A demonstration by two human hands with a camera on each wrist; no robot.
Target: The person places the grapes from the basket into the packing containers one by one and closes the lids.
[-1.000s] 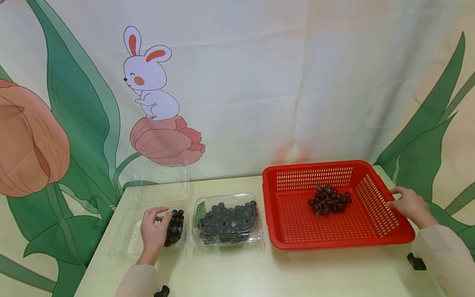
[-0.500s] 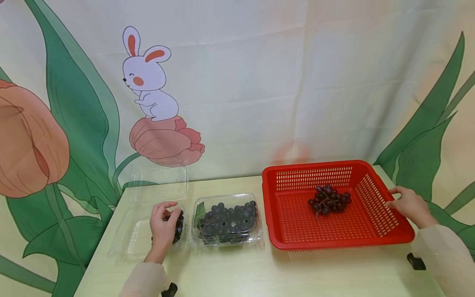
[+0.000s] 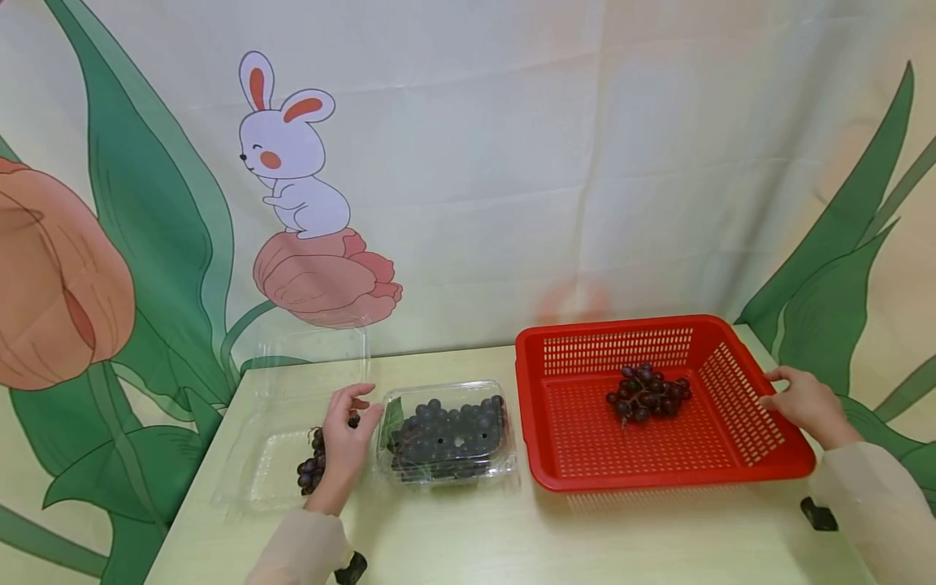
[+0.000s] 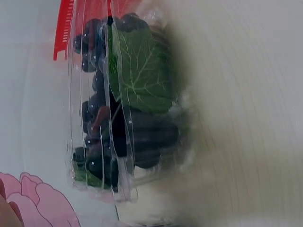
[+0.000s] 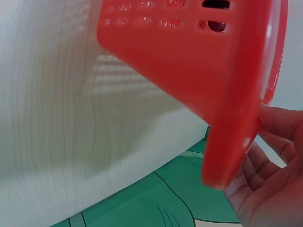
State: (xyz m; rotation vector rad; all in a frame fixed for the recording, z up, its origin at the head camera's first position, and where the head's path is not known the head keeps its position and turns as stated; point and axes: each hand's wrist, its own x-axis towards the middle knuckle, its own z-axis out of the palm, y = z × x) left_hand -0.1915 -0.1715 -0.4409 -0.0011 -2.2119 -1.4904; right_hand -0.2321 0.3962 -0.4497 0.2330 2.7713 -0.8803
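My left hand [image 3: 347,435] is over the open clear plastic container [image 3: 256,463] at left, its thumb and fingers apart. A bunch of dark grapes [image 3: 310,467] lies in this container, partly hidden by the hand. Just right of it stands a closed clear clamshell [image 3: 448,431] filled with dark grapes and a green leaf [image 4: 142,68], seen close up in the left wrist view. My right hand [image 3: 804,406] grips the right rim of a red plastic basket [image 3: 537,422], thumb against the rim, fingers beneath [image 5: 258,168]. Another bunch of grapes [image 3: 649,394] rests inside the basket.
The open container's transparent lid [image 3: 314,361] stands up at the back, close to the printed cloth [image 3: 475,162] behind the table. Pale wood tabletop [image 3: 468,536] runs along the front. Black wrist-camera pieces [image 3: 819,514] show under the sleeves.
My left hand has shifted right across the grapes in the open container, uncovering their left side and hiding more of their right. The right hand and basket have stayed put.
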